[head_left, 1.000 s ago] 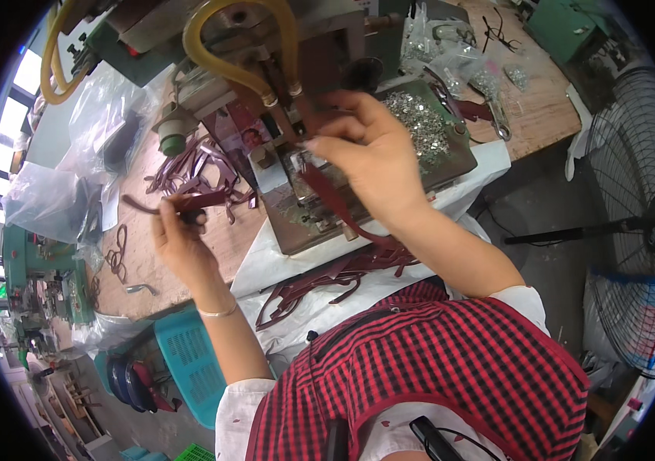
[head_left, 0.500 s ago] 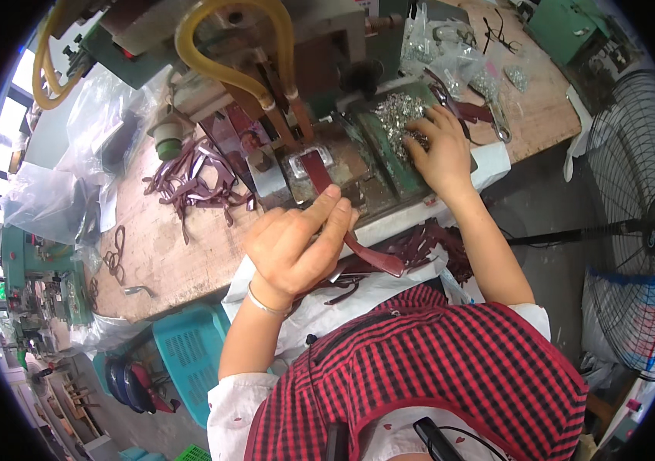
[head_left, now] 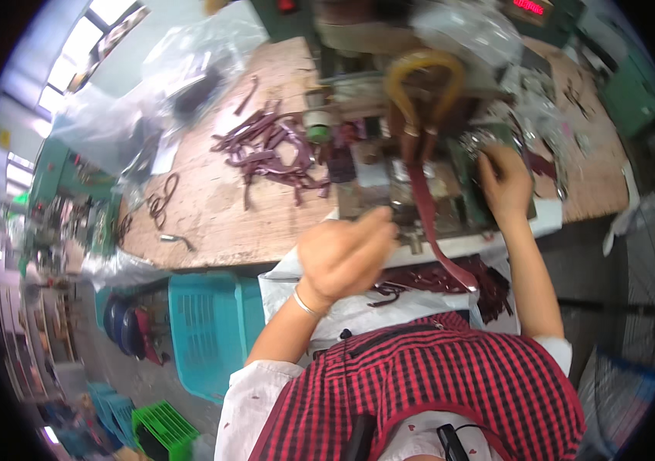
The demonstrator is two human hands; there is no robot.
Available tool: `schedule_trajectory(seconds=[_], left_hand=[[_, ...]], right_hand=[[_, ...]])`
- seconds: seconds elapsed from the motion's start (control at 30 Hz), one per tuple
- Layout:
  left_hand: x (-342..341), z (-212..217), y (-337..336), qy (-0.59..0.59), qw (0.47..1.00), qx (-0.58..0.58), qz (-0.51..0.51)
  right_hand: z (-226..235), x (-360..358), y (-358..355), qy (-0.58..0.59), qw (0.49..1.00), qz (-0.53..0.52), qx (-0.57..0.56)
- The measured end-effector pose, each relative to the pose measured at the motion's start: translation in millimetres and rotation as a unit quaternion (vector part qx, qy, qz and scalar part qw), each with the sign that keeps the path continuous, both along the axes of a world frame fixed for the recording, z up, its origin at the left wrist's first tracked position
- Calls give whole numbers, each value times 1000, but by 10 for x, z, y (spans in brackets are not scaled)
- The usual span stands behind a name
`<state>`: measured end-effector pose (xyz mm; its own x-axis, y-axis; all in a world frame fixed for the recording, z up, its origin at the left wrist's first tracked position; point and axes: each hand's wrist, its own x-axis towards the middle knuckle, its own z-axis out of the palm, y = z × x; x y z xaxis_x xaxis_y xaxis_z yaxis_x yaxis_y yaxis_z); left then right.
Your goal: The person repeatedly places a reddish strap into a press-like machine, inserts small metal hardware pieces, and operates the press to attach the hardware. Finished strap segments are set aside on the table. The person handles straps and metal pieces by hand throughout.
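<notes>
A dark red eyeglass temple (head_left: 426,211) lies on the machine's bed. Its flat end is beneath the two prongs and its curved end hangs out past the table's front edge. My left hand (head_left: 346,253), blurred by motion, is left of the temple and apart from it, fingers stretched out and holding nothing. My right hand (head_left: 510,184) is at the heap of small shiny metal parts (head_left: 475,140) right of the prongs. Its fingers are bent down and closed there; whatever is between them is too small to make out.
Many dark red temples lie heaped (head_left: 273,150) on the table at left, and more lie on white sheeting (head_left: 489,280) before me. A yellow hose (head_left: 391,81) loops above the prongs. Clear plastic bags (head_left: 112,131) stand far left; turquoise baskets (head_left: 203,326) are below the table.
My left hand has let go of the temple and moved left, away from it. The right hand stays at the metal parts, fingers more drawn in. The whole view has shifted.
</notes>
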<state>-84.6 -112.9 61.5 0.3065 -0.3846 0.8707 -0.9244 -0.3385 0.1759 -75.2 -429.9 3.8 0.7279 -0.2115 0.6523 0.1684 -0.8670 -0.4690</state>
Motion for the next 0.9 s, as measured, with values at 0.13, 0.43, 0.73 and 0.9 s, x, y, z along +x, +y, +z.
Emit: schedule_trajectory(seconds=[0.13, 0.43, 0.73, 0.9], left_hand=[[1050, -197, 459, 172, 957, -100, 213], [2553, -1203, 455, 255, 865, 346, 258], [1649, -647, 1208, 215, 936, 166, 222], [1501, -660, 513, 380, 868, 241, 207]], right_hand=[[-74, -155, 148, -25, 989, -93, 115], [-176, -320, -37, -1, 977, -72, 202], [-19, -833, -156, -1, 974, -100, 202], [628, -518, 435, 29, 968, 47, 246]])
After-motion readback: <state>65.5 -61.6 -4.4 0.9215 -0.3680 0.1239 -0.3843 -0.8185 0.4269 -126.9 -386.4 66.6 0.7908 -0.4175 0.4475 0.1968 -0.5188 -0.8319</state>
